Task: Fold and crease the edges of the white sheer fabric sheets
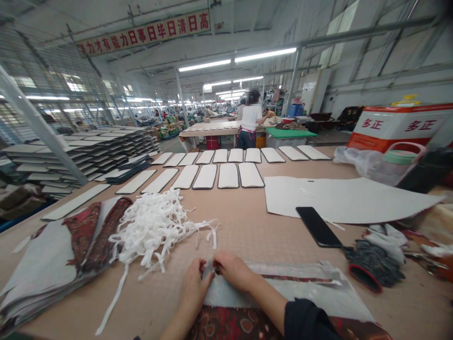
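A piece of dark red patterned fabric (226, 326) with a pale grey backing lies at the table's near edge. My left hand (193, 285) pinches its upper left corner. Beside it, my right hand (231, 271) has its fingers closed on the same edge, thumbs and fingertips nearly meeting. What exactly lies between the fingertips is partly hidden. A narrow white strip (300, 279) runs along the fabric right of my right hand. Beyond my left hand sits a tangled heap of white strips (152, 224).
Stacked fabric pieces (38, 269) lie left. White panels with dark edges (228, 175) stand in rows behind. On the right are a large white sheet (339, 198), a black phone (318, 227) and a dark glove (377, 264). A person (250, 120) stands at a farther table.
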Demonstrator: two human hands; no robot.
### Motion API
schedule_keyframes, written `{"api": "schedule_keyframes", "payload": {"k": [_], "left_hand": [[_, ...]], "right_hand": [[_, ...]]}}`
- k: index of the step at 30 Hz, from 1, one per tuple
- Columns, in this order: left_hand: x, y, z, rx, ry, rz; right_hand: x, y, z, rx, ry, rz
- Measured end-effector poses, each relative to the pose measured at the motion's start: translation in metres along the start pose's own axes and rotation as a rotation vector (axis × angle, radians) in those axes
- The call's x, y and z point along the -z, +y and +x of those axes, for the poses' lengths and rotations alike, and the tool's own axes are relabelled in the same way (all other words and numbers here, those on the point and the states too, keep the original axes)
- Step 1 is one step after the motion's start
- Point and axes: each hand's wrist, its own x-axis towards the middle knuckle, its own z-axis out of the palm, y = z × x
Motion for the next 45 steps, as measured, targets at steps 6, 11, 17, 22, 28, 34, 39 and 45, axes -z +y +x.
{"api": "schedule_keyframes", "payload": {"k": [6,11,17,22,28,34,39,45], "left_hand": [[0.009,0.006,-0.009,-0.295,0.069,0.288],[0.005,0.004,-0.011,-0.522,0.094,0.478],[0.004,0.002,-0.017,-0.639,0.055,0.600],[0.005,0.004,-0.016,-0.635,-0.030,0.630],[0.009,0.011,-0.012,-0.535,-0.078,0.579],[0.008,0.011,-0.012,-0.483,-0.066,0.542],[0.006,0.007,-0.012,-0.518,-0.027,0.520],[0.005,0.006,-0.013,-0.522,-0.012,0.527]], "right_hand": [[-0.001,0.003,0.008,0.028,-0.029,-0.088],[-0.001,0.001,0.015,-0.003,-0.061,-0.167],[0.005,-0.008,0.020,0.012,-0.113,-0.291],[0.006,-0.013,0.022,0.020,-0.132,-0.347],[0.000,-0.004,0.019,-0.120,-0.005,-0.230],[-0.006,0.001,-0.002,0.011,0.050,-0.122],[-0.009,0.001,-0.012,0.008,0.117,-0.085],[-0.013,0.005,-0.014,0.087,0.097,-0.113]]}}
